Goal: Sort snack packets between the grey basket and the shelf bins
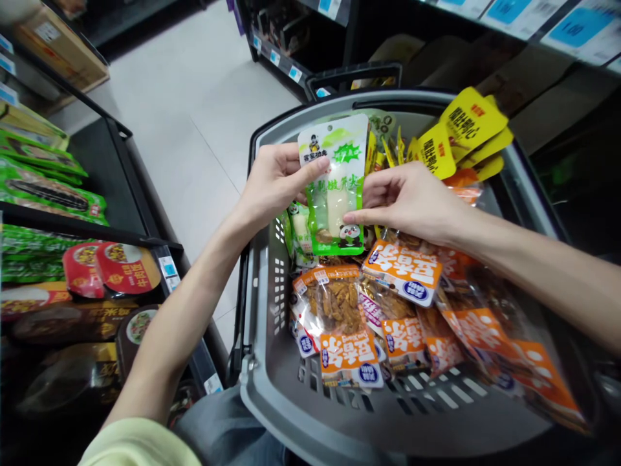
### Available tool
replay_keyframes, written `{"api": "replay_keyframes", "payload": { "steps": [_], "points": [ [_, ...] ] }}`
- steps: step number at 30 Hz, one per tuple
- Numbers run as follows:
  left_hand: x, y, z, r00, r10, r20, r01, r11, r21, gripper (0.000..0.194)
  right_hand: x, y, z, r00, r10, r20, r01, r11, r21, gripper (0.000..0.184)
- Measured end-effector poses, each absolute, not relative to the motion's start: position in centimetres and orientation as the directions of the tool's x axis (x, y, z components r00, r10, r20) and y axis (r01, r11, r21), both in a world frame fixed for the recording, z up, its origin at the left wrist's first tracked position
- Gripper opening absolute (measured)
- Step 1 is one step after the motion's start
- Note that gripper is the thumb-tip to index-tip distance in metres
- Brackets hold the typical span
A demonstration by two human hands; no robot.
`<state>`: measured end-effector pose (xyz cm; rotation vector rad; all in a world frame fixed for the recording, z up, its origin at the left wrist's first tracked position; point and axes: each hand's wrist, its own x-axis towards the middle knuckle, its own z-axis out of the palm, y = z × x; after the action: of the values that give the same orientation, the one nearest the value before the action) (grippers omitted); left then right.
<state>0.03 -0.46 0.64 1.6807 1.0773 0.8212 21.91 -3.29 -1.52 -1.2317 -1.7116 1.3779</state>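
Both of my hands hold a green-and-white snack pouch with a panda printed at its lower corner. My left hand grips its left edge, thumb across the front. On the right edge, my right hand pinches it with the thumb near the panda. The pouch is upright above a grey shopping basket. Below it lie several clear-and-orange snack packets. Yellow pouches are heaped at the basket's far right, and another green panda packet shows partly behind the held one.
Shelves on the left carry green packets, red boxed meals and dark bowls. A cardboard box sits at the upper left. A shelf with price tags runs along the right. Pale floor tiles lie between.
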Motion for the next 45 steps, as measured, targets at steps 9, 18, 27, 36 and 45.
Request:
{"api": "replay_keyframes", "payload": {
  "steps": [9, 18, 27, 36, 45],
  "points": [
    [-0.12, -0.33, 0.37, 0.376, 0.923, 0.077, 0.273, -0.190, 0.943, 0.040, 21.86, -3.35, -1.60, -0.395, 0.916, -0.073, 0.306, 0.057, -0.950, 0.043],
    [-0.13, -0.33, 0.36, 0.380, 0.921, 0.084, 0.275, -0.199, 0.941, 0.041, 21.65, -3.51, -1.41, -0.397, 0.915, -0.078, 0.327, 0.061, -0.943, 0.047],
    [-0.25, -0.18, 0.22, 0.348, 0.932, 0.096, 0.281, -0.202, 0.938, 0.041, 21.55, -3.66, -1.59, -0.491, 0.858, -0.153, 0.333, 0.023, -0.943, 0.043],
    [-0.26, -0.14, 0.21, 0.360, 0.929, 0.088, 0.278, -0.197, 0.940, 0.042, 21.44, -3.79, -1.04, -0.468, 0.862, -0.194, 0.340, -0.026, -0.940, 0.041],
    [-0.30, -0.06, 0.17, 0.386, 0.920, 0.076, 0.277, -0.194, 0.941, 0.041, 21.41, -3.88, -1.05, -0.460, 0.860, -0.220, 0.356, -0.048, -0.933, 0.038]
  ]
}}
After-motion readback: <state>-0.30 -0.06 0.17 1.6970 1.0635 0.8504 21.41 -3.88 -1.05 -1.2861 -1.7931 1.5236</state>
